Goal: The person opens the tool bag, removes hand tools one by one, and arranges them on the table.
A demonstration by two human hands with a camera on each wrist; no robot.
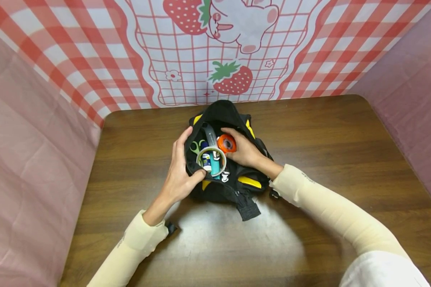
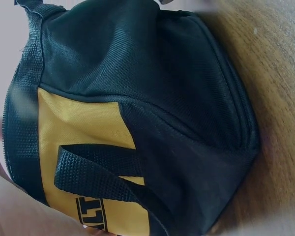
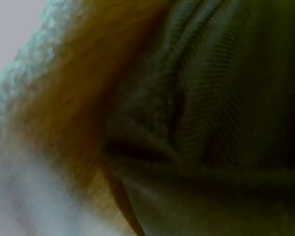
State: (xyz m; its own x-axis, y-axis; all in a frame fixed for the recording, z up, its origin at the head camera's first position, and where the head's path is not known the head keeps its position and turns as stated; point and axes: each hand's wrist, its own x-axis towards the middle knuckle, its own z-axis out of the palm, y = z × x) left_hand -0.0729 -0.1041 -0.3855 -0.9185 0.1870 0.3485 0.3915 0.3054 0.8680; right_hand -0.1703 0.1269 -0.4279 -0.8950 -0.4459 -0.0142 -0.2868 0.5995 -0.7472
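Observation:
A black tool bag (image 1: pixel 215 193) with yellow panels stands gaping on the table. My left hand (image 1: pixel 179 175) grips its left rim, thumb on the front edge and fingers along the side. Inside the bag, my right hand (image 1: pixel 245 150) holds an orange round roll (image 1: pixel 227 143) between thumb and fingers. Beside that roll lie a pale tape ring (image 1: pixel 224 162), green-handled scissors (image 1: pixel 195 147), a grey handle-like piece (image 1: pixel 210 134), a white-and-blue tube (image 1: pixel 206 162) and a teal item (image 1: pixel 214 165). The left wrist view shows the bag's yellow panel (image 2: pixel 83 120); the right wrist view is dark and blurred, with bag fabric (image 3: pixel 221 98).
The bag stands on a brown wooden table (image 1: pixel 344 159). A strap (image 1: pixel 248 207) hangs from its front towards me. Behind the table is a red-and-white checked cloth (image 1: pixel 104 52), with pink curtains (image 1: pixel 32 159) at both sides.

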